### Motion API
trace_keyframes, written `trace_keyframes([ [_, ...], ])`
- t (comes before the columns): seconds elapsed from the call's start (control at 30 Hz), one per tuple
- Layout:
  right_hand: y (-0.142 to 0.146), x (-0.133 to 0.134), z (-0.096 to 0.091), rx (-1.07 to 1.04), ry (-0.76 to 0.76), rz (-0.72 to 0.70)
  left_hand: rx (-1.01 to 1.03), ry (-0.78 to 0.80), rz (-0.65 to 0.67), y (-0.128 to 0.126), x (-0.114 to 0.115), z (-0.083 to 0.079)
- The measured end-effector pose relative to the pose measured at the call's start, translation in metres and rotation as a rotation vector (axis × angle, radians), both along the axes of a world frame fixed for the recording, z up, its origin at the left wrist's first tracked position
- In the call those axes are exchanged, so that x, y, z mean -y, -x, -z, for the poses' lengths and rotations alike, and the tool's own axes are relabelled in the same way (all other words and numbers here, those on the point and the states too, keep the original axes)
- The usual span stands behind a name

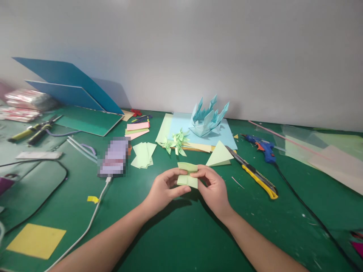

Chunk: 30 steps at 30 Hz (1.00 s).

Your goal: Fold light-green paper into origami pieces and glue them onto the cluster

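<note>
Between both hands, above the green tabletop, is a small pale green piece of folded paper [187,181]. My left hand [167,186] pinches its left side, thumb below and fingers above. On the right edge, my right hand [212,187] grips it between thumb and fingers. Just beyond the hands lie several green origami flowers [177,142]. Left of these is a fanned stack of pale green paper slips [143,154]. A folded pale green paper triangle [220,154] rests to the right. Further back a light blue origami piece with upright points [208,121] sits on stacked paper sheets [178,124].
A yellow utility knife [259,181] and a blue glue gun [262,146] with a black cord lie on the right. On the left are a blurred-out phone [114,156] on a white cable, pliers [34,130], a yellow paper square [36,240] and a blue folder [79,94].
</note>
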State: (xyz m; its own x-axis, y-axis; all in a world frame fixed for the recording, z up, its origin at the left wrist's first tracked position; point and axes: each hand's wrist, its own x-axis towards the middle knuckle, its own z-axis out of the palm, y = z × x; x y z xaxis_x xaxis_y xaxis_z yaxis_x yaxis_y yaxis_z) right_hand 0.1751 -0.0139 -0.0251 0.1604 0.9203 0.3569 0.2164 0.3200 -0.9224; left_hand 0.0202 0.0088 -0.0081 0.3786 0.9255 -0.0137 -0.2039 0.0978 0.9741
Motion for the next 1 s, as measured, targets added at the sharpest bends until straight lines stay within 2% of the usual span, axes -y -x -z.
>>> trace_keyframes([
  [0.23, 0.003, 0.001, -0.005, 0.038, -0.046, -0.117, -0.022, -0.055, -0.056, 0.001, -0.003, -0.002],
  [0.4, 0.002, 0.001, -0.007, 0.026, 0.016, -0.184, -0.139, -0.158, -0.106, 0.004, -0.003, -0.005],
  [0.5, 0.002, 0.001, -0.008, 0.005, 0.022, -0.188, -0.163, -0.188, -0.116, 0.004, -0.002, -0.005],
  [0.67, 0.001, 0.000, -0.006, 0.009, 0.042, -0.178, -0.092, -0.177, -0.134, 0.003, -0.002, -0.003],
  [0.87, 0.003, -0.001, -0.008, -0.092, 0.150, -0.172, -0.168, -0.192, -0.054, 0.005, -0.002, -0.003],
  [1.0, 0.003, 0.000, -0.011, -0.081, 0.119, -0.132, -0.181, -0.158, -0.102, 0.005, -0.001, -0.004],
])
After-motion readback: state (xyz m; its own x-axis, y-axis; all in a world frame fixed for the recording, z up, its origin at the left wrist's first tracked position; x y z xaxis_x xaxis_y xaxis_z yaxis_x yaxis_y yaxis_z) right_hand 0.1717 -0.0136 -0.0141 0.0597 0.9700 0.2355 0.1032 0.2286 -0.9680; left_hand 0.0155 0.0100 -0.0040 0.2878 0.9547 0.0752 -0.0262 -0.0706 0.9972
